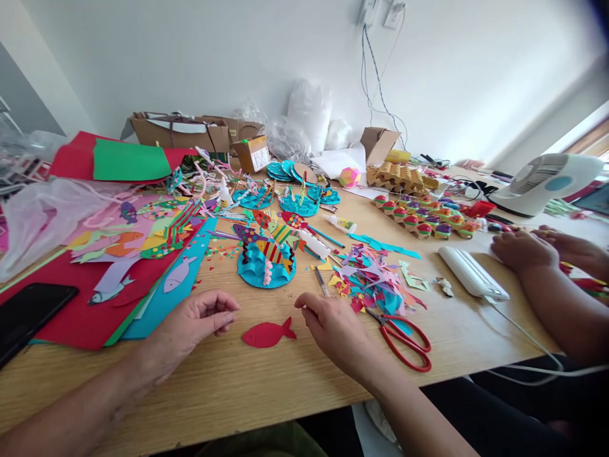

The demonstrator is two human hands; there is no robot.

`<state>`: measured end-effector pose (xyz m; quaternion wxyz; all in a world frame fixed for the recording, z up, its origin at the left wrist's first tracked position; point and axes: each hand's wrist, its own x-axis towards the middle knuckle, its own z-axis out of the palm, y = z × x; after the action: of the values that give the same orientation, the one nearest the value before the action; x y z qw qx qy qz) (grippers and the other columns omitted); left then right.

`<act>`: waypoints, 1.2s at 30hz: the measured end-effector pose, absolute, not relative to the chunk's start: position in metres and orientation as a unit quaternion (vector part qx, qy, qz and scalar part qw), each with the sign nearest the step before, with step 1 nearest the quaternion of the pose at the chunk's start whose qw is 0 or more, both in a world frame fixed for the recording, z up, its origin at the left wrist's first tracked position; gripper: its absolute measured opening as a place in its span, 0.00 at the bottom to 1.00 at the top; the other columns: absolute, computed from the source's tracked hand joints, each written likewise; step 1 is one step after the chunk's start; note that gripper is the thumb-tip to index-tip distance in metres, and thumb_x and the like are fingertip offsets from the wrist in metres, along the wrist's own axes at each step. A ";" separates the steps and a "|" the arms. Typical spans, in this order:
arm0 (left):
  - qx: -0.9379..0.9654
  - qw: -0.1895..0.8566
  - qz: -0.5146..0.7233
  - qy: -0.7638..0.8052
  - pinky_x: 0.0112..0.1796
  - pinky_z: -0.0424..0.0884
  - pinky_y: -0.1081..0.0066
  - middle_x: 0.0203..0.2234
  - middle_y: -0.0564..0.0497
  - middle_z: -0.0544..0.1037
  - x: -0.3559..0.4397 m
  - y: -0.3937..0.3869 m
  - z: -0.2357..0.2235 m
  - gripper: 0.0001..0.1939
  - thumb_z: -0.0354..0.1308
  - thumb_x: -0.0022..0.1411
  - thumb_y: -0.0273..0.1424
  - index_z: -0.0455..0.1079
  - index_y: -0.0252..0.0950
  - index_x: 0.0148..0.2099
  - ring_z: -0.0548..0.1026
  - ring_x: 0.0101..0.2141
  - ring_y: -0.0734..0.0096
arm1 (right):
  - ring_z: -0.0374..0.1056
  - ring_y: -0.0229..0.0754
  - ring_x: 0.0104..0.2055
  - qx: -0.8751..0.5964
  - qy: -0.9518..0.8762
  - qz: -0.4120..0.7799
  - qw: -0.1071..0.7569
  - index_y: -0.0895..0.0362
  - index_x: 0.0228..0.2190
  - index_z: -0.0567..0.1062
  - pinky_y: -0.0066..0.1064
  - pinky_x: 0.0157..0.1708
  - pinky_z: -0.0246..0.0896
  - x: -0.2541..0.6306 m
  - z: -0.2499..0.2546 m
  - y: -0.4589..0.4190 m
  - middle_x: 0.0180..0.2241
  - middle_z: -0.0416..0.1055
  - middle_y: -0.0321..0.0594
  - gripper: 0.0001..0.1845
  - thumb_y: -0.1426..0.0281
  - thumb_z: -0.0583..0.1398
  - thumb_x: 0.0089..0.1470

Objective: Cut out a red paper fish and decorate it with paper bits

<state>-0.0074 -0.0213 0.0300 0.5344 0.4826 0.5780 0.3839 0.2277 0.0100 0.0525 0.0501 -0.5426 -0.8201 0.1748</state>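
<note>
A red paper fish (267,334) lies flat on the wooden table between my two hands, its tail to the right. To its left, my left hand (202,320) hovers with fingers loosely curled, thumb apart from them, and nothing in it. My right hand (335,330) is just beyond the tail, fingers bent and apart, with no object visible in them. Red-handled scissors (406,343) lie right of that hand, blades partly under paper scraps (368,279). Behind the fish stands a blue round base (259,277) with patterned paper fish on it. A pen (321,281) rests near my right fingers.
Coloured paper sheets (147,289) and a black phone (33,317) lie at left. At right are a white power bank (472,273) with a cable and another person's hands (528,251). Glue bottles, painted egg cartons (425,219), boxes and a white fan (547,184) stand farther back.
</note>
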 end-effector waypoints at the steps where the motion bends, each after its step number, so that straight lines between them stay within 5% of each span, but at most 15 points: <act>1: 0.498 0.534 0.366 0.577 0.27 0.62 0.75 0.19 0.58 0.69 -0.008 -0.023 0.029 0.10 0.63 0.46 0.36 0.71 0.36 0.30 0.66 0.23 0.76 | 0.75 0.46 0.40 -0.536 -0.824 0.176 0.055 0.56 0.41 0.77 0.29 0.33 0.59 0.229 0.052 0.008 0.36 0.80 0.43 0.17 0.77 0.51 0.58; 6: 0.595 0.520 0.242 0.563 0.25 0.61 0.75 0.17 0.57 0.67 -0.010 -0.034 0.028 0.10 0.55 0.50 0.38 0.69 0.36 0.27 0.66 0.21 0.74 | 0.75 0.46 0.36 -0.517 -0.833 0.189 0.054 0.56 0.37 0.77 0.29 0.31 0.58 0.234 0.050 -0.003 0.32 0.79 0.41 0.14 0.75 0.52 0.59; 12: 0.725 0.350 0.145 0.575 0.22 0.59 0.76 0.15 0.57 0.67 -0.004 -0.040 0.036 0.13 0.48 0.56 0.36 0.64 0.37 0.23 0.67 0.19 0.75 | 0.75 0.44 0.35 -0.495 -0.841 0.208 0.061 0.56 0.37 0.76 0.29 0.31 0.58 0.237 0.045 -0.006 0.32 0.79 0.41 0.12 0.75 0.52 0.60; 16: 0.798 0.216 0.201 0.525 0.28 0.67 0.77 0.24 0.54 0.76 -0.015 -0.040 0.029 0.15 0.42 0.62 0.29 0.71 0.38 0.38 0.74 0.25 0.73 | 0.75 0.42 0.39 -0.486 -0.842 0.223 0.072 0.56 0.38 0.75 0.26 0.33 0.59 0.245 0.042 -0.007 0.38 0.79 0.41 0.17 0.82 0.51 0.56; 20: 0.847 0.094 0.264 0.452 0.39 0.70 0.80 0.37 0.53 0.78 -0.027 -0.038 0.018 0.14 0.43 0.64 0.24 0.70 0.40 0.41 0.77 0.38 0.74 | 0.74 0.41 0.29 -0.542 -0.811 0.219 0.032 0.57 0.35 0.76 0.25 0.25 0.57 0.256 0.042 -0.006 0.26 0.78 0.41 0.12 0.76 0.53 0.59; 26: 0.889 0.081 0.216 0.396 0.38 0.71 0.82 0.34 0.55 0.76 -0.016 -0.037 0.020 0.08 0.49 0.64 0.26 0.68 0.40 0.35 0.76 0.35 0.74 | 0.73 0.42 0.28 -0.567 -0.809 0.158 0.010 0.56 0.28 0.76 0.27 0.26 0.56 0.271 0.046 0.000 0.25 0.77 0.39 0.10 0.72 0.56 0.58; 29: 0.901 0.066 0.232 0.360 0.37 0.71 0.82 0.32 0.54 0.76 -0.002 -0.037 0.026 0.15 0.42 0.66 0.23 0.68 0.39 0.33 0.75 0.33 0.75 | 0.73 0.43 0.29 -0.569 -0.811 0.137 0.024 0.56 0.30 0.75 0.28 0.27 0.59 0.276 0.051 0.006 0.26 0.76 0.41 0.13 0.72 0.51 0.60; 33: 0.914 0.008 0.251 0.319 0.38 0.71 0.81 0.31 0.54 0.78 0.011 -0.034 0.032 0.22 0.34 0.70 0.25 0.70 0.39 0.38 0.75 0.33 0.75 | 0.73 0.42 0.38 -0.518 -0.836 0.129 0.128 0.56 0.37 0.73 0.29 0.35 0.63 0.283 0.056 0.024 0.41 0.74 0.44 0.15 0.79 0.48 0.57; 36: 0.912 -0.034 0.271 0.305 0.38 0.70 0.82 0.30 0.54 0.78 0.015 -0.029 0.030 0.24 0.32 0.72 0.29 0.71 0.40 0.38 0.75 0.34 0.76 | 0.72 0.43 0.38 -0.528 -0.828 0.108 0.153 0.56 0.35 0.73 0.31 0.36 0.63 0.287 0.059 0.044 0.39 0.74 0.43 0.13 0.77 0.50 0.56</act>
<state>0.0153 -0.0292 0.0298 -0.0338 0.9123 0.3048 0.2713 0.2866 0.0439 0.0595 0.1534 -0.5276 -0.8285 0.1082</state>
